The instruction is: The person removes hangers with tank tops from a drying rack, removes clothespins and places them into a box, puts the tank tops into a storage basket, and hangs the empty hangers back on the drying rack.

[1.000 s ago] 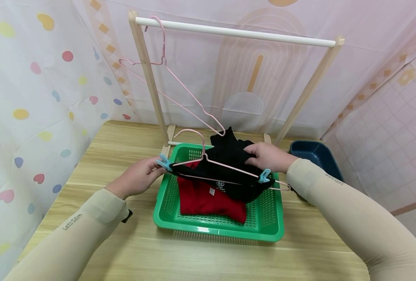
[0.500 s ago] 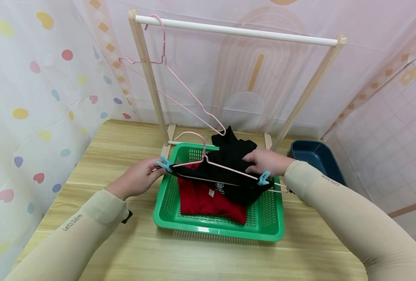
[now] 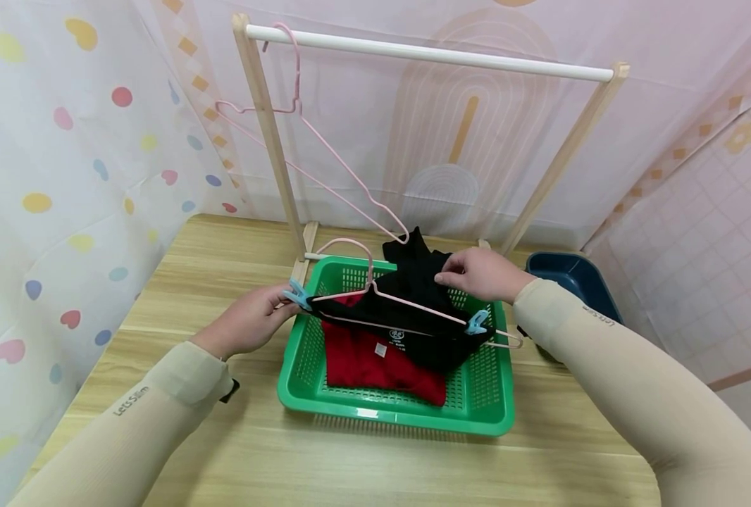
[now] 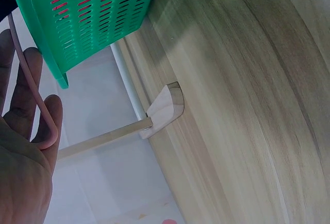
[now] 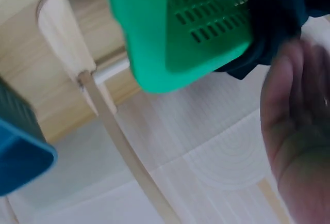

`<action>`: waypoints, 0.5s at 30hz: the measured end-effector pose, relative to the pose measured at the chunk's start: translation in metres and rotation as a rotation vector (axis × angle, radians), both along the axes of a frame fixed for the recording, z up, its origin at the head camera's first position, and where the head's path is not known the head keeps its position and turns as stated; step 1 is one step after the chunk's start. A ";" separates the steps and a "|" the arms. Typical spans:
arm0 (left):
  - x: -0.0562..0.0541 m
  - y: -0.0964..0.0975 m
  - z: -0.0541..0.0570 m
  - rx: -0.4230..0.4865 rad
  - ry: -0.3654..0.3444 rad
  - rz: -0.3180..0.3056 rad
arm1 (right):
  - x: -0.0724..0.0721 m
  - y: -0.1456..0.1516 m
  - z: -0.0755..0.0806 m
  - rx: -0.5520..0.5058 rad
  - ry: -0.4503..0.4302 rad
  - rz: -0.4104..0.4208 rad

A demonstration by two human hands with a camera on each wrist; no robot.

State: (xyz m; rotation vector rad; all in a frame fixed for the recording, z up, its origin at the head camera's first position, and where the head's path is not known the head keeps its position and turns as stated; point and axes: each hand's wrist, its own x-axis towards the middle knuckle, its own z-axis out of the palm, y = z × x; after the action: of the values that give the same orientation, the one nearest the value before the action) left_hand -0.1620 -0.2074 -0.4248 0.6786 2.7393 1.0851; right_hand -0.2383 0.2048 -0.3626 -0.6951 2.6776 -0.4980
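My left hand grips the left end of a pink hanger, which crosses its palm and fingers in the left wrist view. Two light blue clips, a left clip and a right clip, sit on the hanger over a black garment with a white printed label inside. The garment spreads over the basket's back rim; its exact kind is unclear. Above its right part, my right hand has loosely bent fingers. Nothing shows between them, and contact with the cloth cannot be told. Red cloth lies beneath.
A green slotted basket stands on the wooden table under the garment. Behind it rises a rack with a white rail, where another pink hanger hangs at the left. A dark blue bin stands at the right.
My right hand has lifted from the black garment, up and slightly back, and its fingers have loosened. The left hand and the hanger have stayed nearly still.
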 end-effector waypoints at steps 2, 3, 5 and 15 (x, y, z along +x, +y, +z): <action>0.000 0.000 -0.001 0.000 0.001 0.000 | -0.004 -0.002 -0.001 -0.003 0.043 -0.030; 0.000 0.000 -0.001 0.002 0.000 0.001 | -0.007 -0.002 -0.003 0.000 0.053 -0.036; -0.001 0.001 -0.001 0.004 -0.001 0.001 | -0.012 -0.004 -0.006 0.018 0.056 -0.019; 0.000 0.002 -0.003 0.003 0.019 -0.003 | -0.029 -0.014 -0.027 0.173 0.046 0.126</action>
State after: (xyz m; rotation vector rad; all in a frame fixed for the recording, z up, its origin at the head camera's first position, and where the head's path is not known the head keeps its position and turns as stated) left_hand -0.1623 -0.2057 -0.4277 0.6965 2.7521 1.0877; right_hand -0.2675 0.1904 -0.3892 -0.8253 2.6576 -0.2175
